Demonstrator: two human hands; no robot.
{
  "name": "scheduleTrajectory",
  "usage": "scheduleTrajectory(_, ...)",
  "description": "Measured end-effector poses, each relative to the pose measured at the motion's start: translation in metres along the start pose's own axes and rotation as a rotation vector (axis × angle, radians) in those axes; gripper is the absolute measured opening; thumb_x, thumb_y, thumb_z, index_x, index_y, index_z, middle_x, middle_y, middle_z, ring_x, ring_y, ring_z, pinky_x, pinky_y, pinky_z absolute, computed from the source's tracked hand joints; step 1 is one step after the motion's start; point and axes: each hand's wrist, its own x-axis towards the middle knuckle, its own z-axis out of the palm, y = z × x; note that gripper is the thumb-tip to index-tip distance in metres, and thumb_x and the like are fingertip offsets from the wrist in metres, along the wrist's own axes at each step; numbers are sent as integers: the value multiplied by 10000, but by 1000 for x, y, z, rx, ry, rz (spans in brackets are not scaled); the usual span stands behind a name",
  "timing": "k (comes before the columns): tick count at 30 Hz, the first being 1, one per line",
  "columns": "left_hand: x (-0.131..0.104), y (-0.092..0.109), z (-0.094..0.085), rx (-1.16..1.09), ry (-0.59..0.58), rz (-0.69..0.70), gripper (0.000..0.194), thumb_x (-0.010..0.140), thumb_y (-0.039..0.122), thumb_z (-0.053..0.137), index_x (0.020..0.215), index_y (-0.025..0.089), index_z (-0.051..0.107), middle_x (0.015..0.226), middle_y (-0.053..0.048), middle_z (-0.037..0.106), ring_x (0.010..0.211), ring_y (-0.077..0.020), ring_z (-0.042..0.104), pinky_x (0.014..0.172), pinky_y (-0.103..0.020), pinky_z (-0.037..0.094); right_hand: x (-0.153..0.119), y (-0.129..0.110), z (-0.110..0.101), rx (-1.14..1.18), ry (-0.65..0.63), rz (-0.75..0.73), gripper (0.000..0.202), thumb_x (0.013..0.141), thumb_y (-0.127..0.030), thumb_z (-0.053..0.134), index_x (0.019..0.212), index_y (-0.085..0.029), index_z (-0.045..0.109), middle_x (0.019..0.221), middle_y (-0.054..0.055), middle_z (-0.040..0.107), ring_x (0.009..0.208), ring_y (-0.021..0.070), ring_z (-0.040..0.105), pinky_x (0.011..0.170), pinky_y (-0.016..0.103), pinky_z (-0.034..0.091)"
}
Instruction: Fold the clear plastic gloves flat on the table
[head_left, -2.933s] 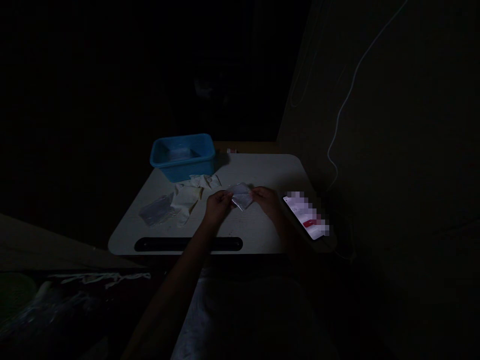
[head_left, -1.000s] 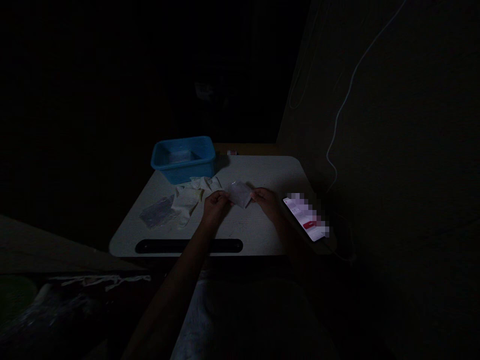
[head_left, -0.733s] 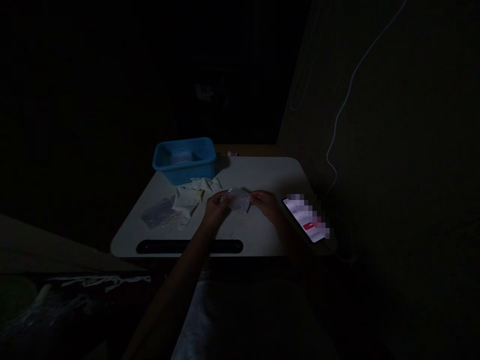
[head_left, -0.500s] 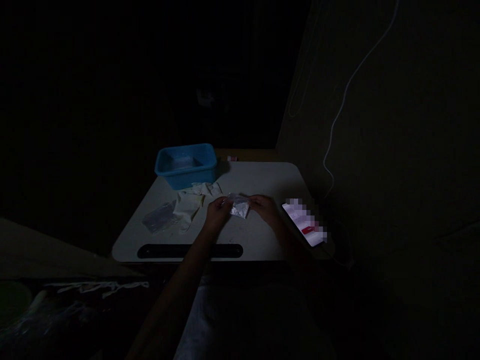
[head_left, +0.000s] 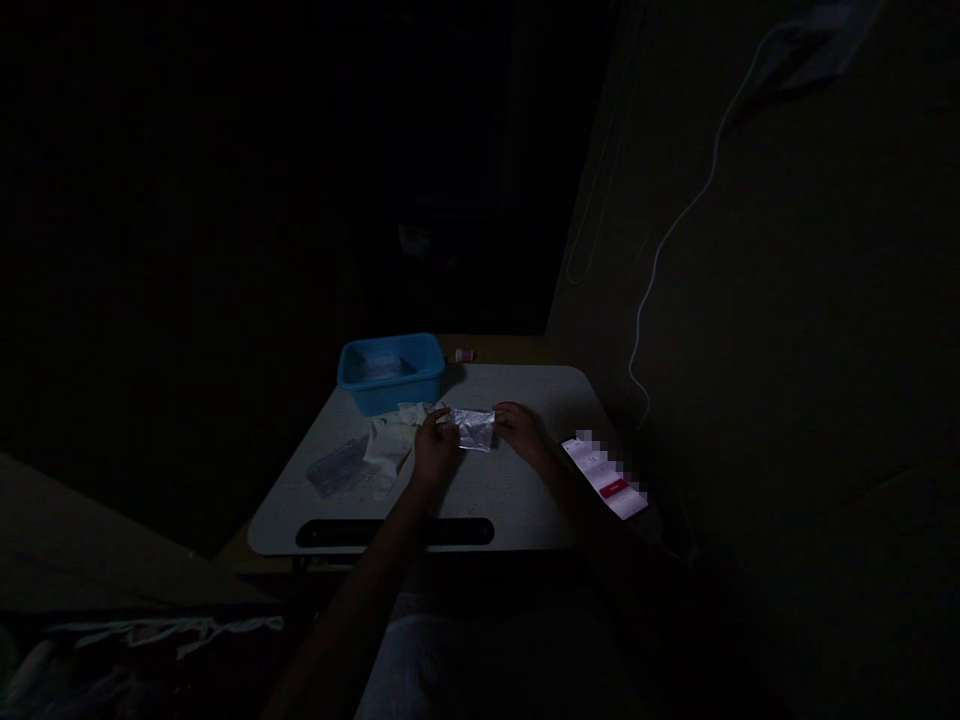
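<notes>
Between my two hands, a small clear plastic bag [head_left: 474, 429] is held up over the white table [head_left: 525, 510]. My left hand [head_left: 436, 447] pinches its left edge, and my right hand [head_left: 519, 430] grips the upper right corner. The bag looks flat and shiny, with something pale in it that I cannot make out. Left of my left hand lie crumpled white tissues or cloths [head_left: 388, 447]. Beside them a flat clear plastic bag [head_left: 337, 468] rests on the tabletop.
A blue plastic basin [head_left: 397, 392] stands at the table's back left, with a small pinkish-white container [head_left: 464, 355] behind the table. A lit phone [head_left: 609, 482] lies at the right edge. A white cable [head_left: 651, 275] hangs along the wall. The room is very dark.
The view has shifted, so the table sits lower in the picture. My hands have spread the small bag flatter and wider between them; it looked more bunched before.
</notes>
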Motion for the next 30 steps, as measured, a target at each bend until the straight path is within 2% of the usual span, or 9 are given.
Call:
scheduleTrajectory(3, 20, 27, -16, 124, 9, 69, 247, 658, 282, 565, 878, 177, 523, 642, 25, 594, 571, -103, 550, 551, -214, 428, 21, -23, 8, 63, -11, -24, 273, 625, -170, 560, 893, -201, 520, 610, -56, 582, 569, 107, 558, 539, 208, 430)
scheduleTrajectory(6, 47, 54, -39, 301, 34, 183, 75, 671, 239, 523, 716, 180, 535, 662, 19, 595, 640, -110, 563, 624, -226, 445, 51, -48, 22, 7, -35, -79, 145, 632, -150, 561, 774, -182, 548, 603, -50, 572, 589, 100, 557, 586, 213, 440)
scheduleTrajectory(9, 77, 74, -64, 428, -15, 238, 92, 684, 233, 505, 696, 172, 572, 703, -2, 629, 687, -130, 586, 670, -250, 465, 85, -71, 43, -79, -94, -136, 64, 651, -122, 555, 687, -158, 594, 691, -5, 633, 672, 109, 585, 657, 231, 457)
scheduleTrajectory(13, 116, 87, -98, 640, -16, 198, 169, 678, 199, 506, 780, 161, 635, 810, -33, 680, 760, -159, 623, 721, -273, 484, 131, -87, 78, -170, -155, -184, 145, 680, -86, 534, 716, -144, 662, 744, 19, 677, 728, 127, 613, 691, 242, 471)
scheduleTrajectory(17, 148, 89, -125, 959, -98, 179, 245, 716, 217, 500, 888, 189, 673, 936, -36, 694, 862, -175, 632, 781, -261, 469, 167, -86, 109, -349, -165, -151, 212, 696, -63, 515, 760, -138, 702, 802, 38, 702, 774, 145, 635, 731, 244, 479)
scheduleTrajectory(21, 169, 82, -141, 1305, -187, 135, 284, 771, 261, 464, 965, 224, 669, 1012, -53, 679, 938, -222, 614, 810, -318, 447, 190, -72, 132, -515, -215, -114, 263, 731, -71, 490, 829, -174, 711, 864, 17, 709, 847, 150, 640, 773, 245, 479)
scheduleTrajectory(24, 176, 76, -143, 1463, -266, 100, 289, 795, 260, 432, 964, 250, 666, 1034, -53, 670, 989, -239, 584, 861, -384, 406, 202, -60, 143, -555, -261, -95, 248, 738, -77, 502, 806, -190, 712, 849, 3, 710, 869, 149, 637, 776, 232, 474)
scheduleTrajectory(26, 178, 74, -142, 1533, -320, 123, 288, 800, 252, 420, 951, 254, 665, 1039, -55, 664, 1028, -255, 548, 885, -432, 374, 206, -54, 149, -595, -303, -71, 220, 734, -83, 519, 781, -185, 709, 837, 7, 710, 852, 146, 638, 761, 216, 471)
scheduleTrajectory(30, 177, 76, -135, 1684, -411, 174, 291, 791, 193, 404, 899, 194, 674, 1010, -105, 655, 1043, -287, 490, 871, -463, 343, 208, -44, 158, -670, -380, -25, 182, 726, -89, 545, 791, -168, 696, 854, 24, 705, 815, 144, 636, 716, 200, 469)
